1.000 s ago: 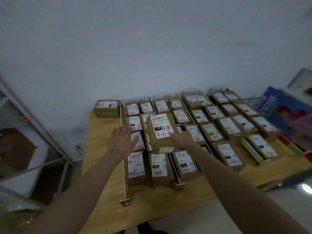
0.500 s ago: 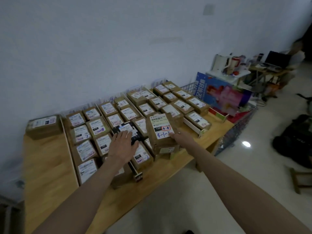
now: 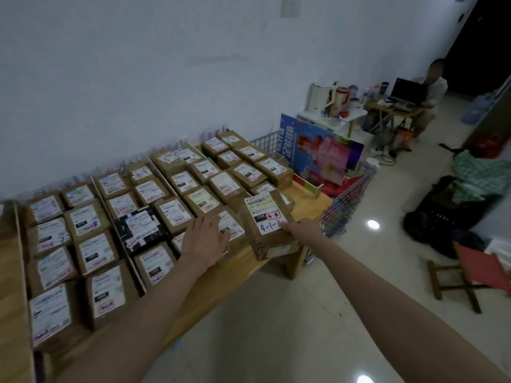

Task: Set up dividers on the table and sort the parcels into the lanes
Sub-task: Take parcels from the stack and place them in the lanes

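Wooden table point(image 3: 221, 288), long, set against a pale wall, running away to the left of both hands' fingers and ending just beyond the right-hand fingertips. Rows of brown parcels point(image 3: 94, 252) with white labels, packed edge to edge across the tabletop, spreading left of and beyond the left-hand fingers; one black parcel point(image 3: 141, 226) among them, just left of those fingers. Thin pale dividers point(image 3: 101, 193) standing on edge between the rows, well left of the fingers and beyond them.

Wire basket point(image 3: 348, 194) right of the table's end, beyond and right of the right-hand fingers, holding a blue-and-pink printed board point(image 3: 320, 150). Folding stool point(image 3: 470, 275) on the tiled floor, far right of the fingers. Small desk with a laptop point(image 3: 406, 91) and a seated person farther back.

Held parcel point(image 3: 269, 225), brown, tilted, white label up with "4-1-3" handwritten on it, raised over the near right corner of the table. Right hand point(image 3: 304, 230) gripping its right near edge: thumb on the label's lower right corner, remaining fingers curled out of sight under the box. Parcel thus left of and beyond the right-hand fingers, and just right of the left-hand fingertips, close but whether touching cannot be told.

Left hand point(image 3: 203, 240) flat, palm down, fingers straight and slightly spread, over the labelled top of a parcel in the nearest rows; contact cannot be told.
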A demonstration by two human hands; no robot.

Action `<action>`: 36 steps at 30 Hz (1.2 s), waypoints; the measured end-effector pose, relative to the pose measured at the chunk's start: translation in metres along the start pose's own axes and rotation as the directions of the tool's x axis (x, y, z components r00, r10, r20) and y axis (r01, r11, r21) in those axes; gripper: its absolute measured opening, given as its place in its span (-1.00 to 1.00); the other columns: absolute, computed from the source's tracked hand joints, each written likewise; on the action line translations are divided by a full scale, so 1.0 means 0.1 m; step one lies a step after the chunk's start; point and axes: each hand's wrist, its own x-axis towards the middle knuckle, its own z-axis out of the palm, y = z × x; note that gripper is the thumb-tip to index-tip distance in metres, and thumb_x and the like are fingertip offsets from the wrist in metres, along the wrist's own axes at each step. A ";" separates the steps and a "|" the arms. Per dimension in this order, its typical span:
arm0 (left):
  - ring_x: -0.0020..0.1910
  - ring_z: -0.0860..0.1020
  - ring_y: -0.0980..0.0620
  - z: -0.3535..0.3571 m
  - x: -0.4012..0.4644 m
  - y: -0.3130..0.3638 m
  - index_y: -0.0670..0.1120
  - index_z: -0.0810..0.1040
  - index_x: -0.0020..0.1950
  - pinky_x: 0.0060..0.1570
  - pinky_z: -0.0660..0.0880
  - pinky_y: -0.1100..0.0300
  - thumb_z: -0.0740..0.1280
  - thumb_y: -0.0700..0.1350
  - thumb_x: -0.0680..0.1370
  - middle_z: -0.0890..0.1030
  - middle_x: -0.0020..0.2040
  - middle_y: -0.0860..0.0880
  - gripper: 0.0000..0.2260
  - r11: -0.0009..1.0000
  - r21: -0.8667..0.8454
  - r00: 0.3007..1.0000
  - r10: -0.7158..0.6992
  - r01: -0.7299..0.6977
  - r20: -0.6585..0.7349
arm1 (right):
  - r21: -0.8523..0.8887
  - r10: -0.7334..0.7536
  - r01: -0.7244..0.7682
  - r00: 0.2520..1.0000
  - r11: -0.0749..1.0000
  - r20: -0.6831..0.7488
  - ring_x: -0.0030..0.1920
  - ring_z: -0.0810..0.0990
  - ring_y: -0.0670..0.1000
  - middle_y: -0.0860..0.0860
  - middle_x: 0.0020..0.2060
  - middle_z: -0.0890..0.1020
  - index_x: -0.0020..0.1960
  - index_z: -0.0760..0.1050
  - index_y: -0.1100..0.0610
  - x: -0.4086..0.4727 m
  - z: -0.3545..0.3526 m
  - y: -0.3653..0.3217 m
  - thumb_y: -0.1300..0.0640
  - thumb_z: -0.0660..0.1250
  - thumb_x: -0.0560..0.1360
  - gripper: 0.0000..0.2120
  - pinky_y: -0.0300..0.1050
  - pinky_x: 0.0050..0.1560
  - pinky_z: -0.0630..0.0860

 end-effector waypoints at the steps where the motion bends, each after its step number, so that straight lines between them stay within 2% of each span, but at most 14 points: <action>1: 0.50 0.26 -0.09 0.03 0.07 0.14 -0.07 0.23 0.56 0.52 0.11 -0.01 -0.02 0.20 0.66 0.32 0.52 -0.08 -0.45 1.000 -0.005 1.000 0.001 -0.001 -0.004 | -0.002 -0.001 0.001 1.000 1.000 0.001 -0.04 0.50 0.03 0.14 0.15 0.54 0.30 0.44 0.29 0.08 -0.12 0.07 -0.16 0.32 0.55 -0.44 -0.12 -0.09 0.48; 4: 0.49 0.26 -0.08 0.09 0.26 0.52 -0.09 0.26 0.54 0.51 0.12 -0.01 0.01 0.18 0.66 0.32 0.51 -0.09 -0.46 1.000 -0.018 1.000 -0.012 0.012 -0.003 | 0.007 0.010 -0.010 1.000 1.000 0.009 -0.16 0.46 -0.03 0.03 -0.13 0.50 0.20 0.48 0.26 0.33 -0.43 0.27 -0.13 0.33 0.56 -0.53 -0.13 -0.09 0.50; 8: 0.50 0.24 -0.08 0.18 0.47 0.96 -0.12 0.27 0.53 0.52 0.08 -0.01 0.02 0.16 0.66 0.30 0.52 -0.10 -0.47 0.999 -0.036 1.000 -0.004 0.004 0.003 | 0.021 0.019 -0.019 1.000 1.000 -0.014 -0.14 0.48 -0.02 0.02 -0.17 0.48 0.08 0.47 0.23 0.59 -0.75 0.50 -0.11 0.35 0.55 -0.61 -0.10 -0.09 0.51; 12: 0.44 0.31 -0.06 0.28 0.75 1.29 -0.11 0.32 0.47 0.47 0.13 0.02 0.07 0.13 0.64 0.37 0.46 -0.10 -0.52 0.998 -0.055 1.000 0.024 -0.024 -0.010 | 0.070 0.039 -0.039 0.999 0.997 0.005 -0.12 0.52 -0.03 0.06 -0.07 0.55 0.14 0.50 0.25 0.91 -1.03 0.69 -0.08 0.36 0.55 -0.61 -0.17 -0.16 0.50; 15: 0.41 0.36 -0.07 0.39 1.06 1.45 -0.11 0.37 0.42 0.47 0.16 -0.01 0.08 0.14 0.63 0.42 0.42 -0.10 -0.53 0.995 -0.088 0.999 0.036 -0.037 -0.015 | 0.101 0.050 -0.050 0.999 0.994 0.000 -0.09 0.53 0.00 0.10 -0.01 0.57 0.13 0.51 0.23 1.22 -1.20 0.74 -0.05 0.37 0.55 -0.64 -0.11 -0.04 0.54; 19: 0.43 0.36 -0.02 0.63 1.60 1.58 -0.07 0.37 0.45 0.50 0.17 -0.03 0.05 0.19 0.62 0.43 0.43 -0.06 -0.49 0.994 -0.108 1.000 0.024 -0.026 -0.020 | 0.104 0.049 -0.046 0.998 0.993 -0.030 -0.05 0.54 0.05 0.18 0.08 0.60 0.04 0.51 0.23 1.73 -1.35 0.69 -0.01 0.38 0.55 -0.72 -0.02 0.12 0.56; 23: 0.41 0.39 -0.02 0.89 2.15 1.64 -0.06 0.39 0.43 0.46 0.21 0.00 0.02 0.22 0.60 0.46 0.40 -0.04 -0.47 0.991 -0.132 1.000 -0.002 0.004 0.015 | 0.003 0.036 -0.036 0.999 0.999 -0.013 0.04 0.59 0.08 0.19 0.10 0.61 0.16 0.56 0.29 2.29 -1.44 0.58 -0.02 0.37 0.55 -0.62 -0.03 0.09 0.57; 27: 0.38 0.42 -0.03 1.09 2.57 1.70 -0.06 0.43 0.40 0.44 0.26 -0.03 -0.02 0.22 0.60 0.48 0.37 -0.05 -0.46 0.992 -0.121 0.998 -0.036 0.043 0.059 | -0.150 0.000 0.003 1.000 0.989 0.015 0.19 0.54 0.16 0.19 0.21 0.53 0.22 0.56 0.30 2.86 -1.49 0.43 -0.05 0.34 0.56 -0.56 0.06 0.22 0.54; 31: 0.47 0.33 -0.06 1.24 2.86 1.72 -0.07 0.37 0.47 0.50 0.20 -0.06 0.05 0.20 0.64 0.39 0.47 -0.07 -0.48 0.994 -0.095 0.996 -0.044 0.051 0.082 | -0.280 -0.033 0.045 0.998 0.959 0.049 0.29 0.45 0.19 0.21 0.29 0.44 0.26 0.56 0.28 3.31 -1.45 0.35 -0.09 0.29 0.58 -0.52 0.12 0.33 0.44; 36: 0.53 0.21 -0.05 1.34 3.13 1.67 -0.08 0.25 0.55 0.53 0.10 -0.04 0.00 0.21 0.65 0.26 0.55 -0.08 -0.44 0.995 -0.050 0.985 -0.072 0.081 0.156 | -0.336 -0.074 0.113 0.989 0.935 0.126 0.27 0.47 0.19 0.20 0.28 0.45 0.32 0.53 0.24 3.76 -1.37 0.32 -0.09 0.31 0.57 -0.52 0.11 0.35 0.43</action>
